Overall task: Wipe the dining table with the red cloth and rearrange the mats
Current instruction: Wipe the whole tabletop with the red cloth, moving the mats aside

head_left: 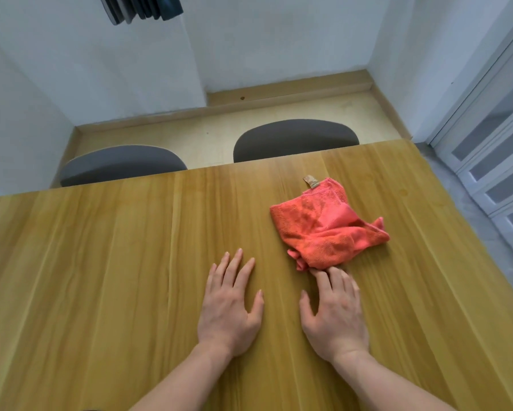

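A crumpled red cloth (328,225) with a small tan loop at its far corner lies on the wooden dining table (116,262), right of centre. My right hand (335,312) lies flat on the table just below the cloth, its fingertips touching the cloth's near edge; the hand is slightly blurred. My left hand (231,304) rests flat on the wood with fingers spread, left of the right hand and apart from the cloth. No mats are in view.
Two grey chairs (122,164) (295,139) stand tucked in at the table's far edge. Beyond them is a light floor and white walls. A white panelled door (492,137) stands at the right, close to the table's right edge.
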{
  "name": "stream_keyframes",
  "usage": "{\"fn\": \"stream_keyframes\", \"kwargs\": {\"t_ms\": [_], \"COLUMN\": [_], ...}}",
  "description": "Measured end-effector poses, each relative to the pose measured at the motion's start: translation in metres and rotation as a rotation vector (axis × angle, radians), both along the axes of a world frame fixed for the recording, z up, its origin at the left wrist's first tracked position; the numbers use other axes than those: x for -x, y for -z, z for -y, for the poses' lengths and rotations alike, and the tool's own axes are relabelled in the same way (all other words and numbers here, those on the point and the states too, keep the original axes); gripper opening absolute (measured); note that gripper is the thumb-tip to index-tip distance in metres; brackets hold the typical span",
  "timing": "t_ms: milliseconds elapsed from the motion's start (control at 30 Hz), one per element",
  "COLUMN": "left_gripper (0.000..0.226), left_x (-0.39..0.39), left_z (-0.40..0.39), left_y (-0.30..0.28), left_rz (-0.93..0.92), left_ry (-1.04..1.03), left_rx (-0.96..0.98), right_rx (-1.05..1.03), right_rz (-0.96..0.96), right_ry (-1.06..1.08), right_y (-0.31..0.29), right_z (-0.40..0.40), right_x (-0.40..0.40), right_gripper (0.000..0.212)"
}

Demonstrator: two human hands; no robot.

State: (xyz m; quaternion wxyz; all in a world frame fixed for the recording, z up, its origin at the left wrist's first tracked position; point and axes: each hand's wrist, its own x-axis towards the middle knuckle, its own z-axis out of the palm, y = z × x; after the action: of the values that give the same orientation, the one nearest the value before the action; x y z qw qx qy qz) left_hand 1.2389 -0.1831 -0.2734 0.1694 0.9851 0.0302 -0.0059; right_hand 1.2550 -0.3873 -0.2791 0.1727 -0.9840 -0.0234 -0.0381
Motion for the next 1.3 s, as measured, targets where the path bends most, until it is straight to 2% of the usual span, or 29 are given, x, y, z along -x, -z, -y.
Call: {"fn": "stream_keyframes", "kwargs": {"t_ms": [133, 267, 367, 433, 500, 533, 667, 733, 833, 1167, 1300], "left_gripper": [0.065, 0.066, 0.066, 0.066, 0.066, 0.066, 0.066, 0.067, 0.067, 0.067, 0.067], "left_x": [0.001, 0.001, 0.001, 0.001, 0.001, 0.001, 0.001, 0.001, 0.001, 0.001, 0.002], "left_z": [0.0, 0.0, 0.0, 0.0, 0.0, 0.0, 0.0, 0.001, 0.0, 0.0, 0.0], "left_y": [-0.002, -0.001, 0.0, 0.001, 0.001, 0.001, 0.001, 0.002, 0.0, 0.0, 0.001], "left_rz": [-0.007, 0.0, 0.007, 0.01, 0.003, 0.003, -0.001, -0.002, -0.007, -0.024, -0.027], "left_ry": [-0.005, -0.005, -0.005, -0.009, -0.005, -0.002, -0.01, -0.011, -0.014, -0.015, -0.015], "left_rx": [0.004, -0.002, 0.015, 0.022, 0.014, 0.011, 0.023, 0.02, 0.025, 0.023, 0.031], "right_rx": [-0.032, -0.166, -0.364, -0.423, -0.371, -0.299, 0.066, 0.17, 0.203, 0.217, 0.214], "right_rz": [0.002, -0.006, 0.073, 0.166, 0.213, 0.167, -0.271, -0.321, -0.298, -0.39, -0.442], "right_ry": [-0.023, -0.045, -0.068, -0.109, -0.133, -0.138, -0.228, -0.309, -0.325, 0.049, 0.186], "right_y": [-0.003, -0.004, -0.016, -0.03, -0.044, -0.048, -0.045, -0.04, -0.039, -0.03, -0.032], "right_z": [0.001, 0.004, 0.004, 0.001, -0.006, -0.008, 0.002, 0.018, 0.044, 0.174, 0.201], "right_x": [-0.001, 0.001, -0.001, -0.011, -0.032, -0.046, -0.088, -0.094, -0.1, -0.15, -0.169], "right_gripper": [0.043, 0.036, 0.032, 0.034, 0.037, 0.042, 0.067, 0.066, 0.062, 0.065, 0.065]}}
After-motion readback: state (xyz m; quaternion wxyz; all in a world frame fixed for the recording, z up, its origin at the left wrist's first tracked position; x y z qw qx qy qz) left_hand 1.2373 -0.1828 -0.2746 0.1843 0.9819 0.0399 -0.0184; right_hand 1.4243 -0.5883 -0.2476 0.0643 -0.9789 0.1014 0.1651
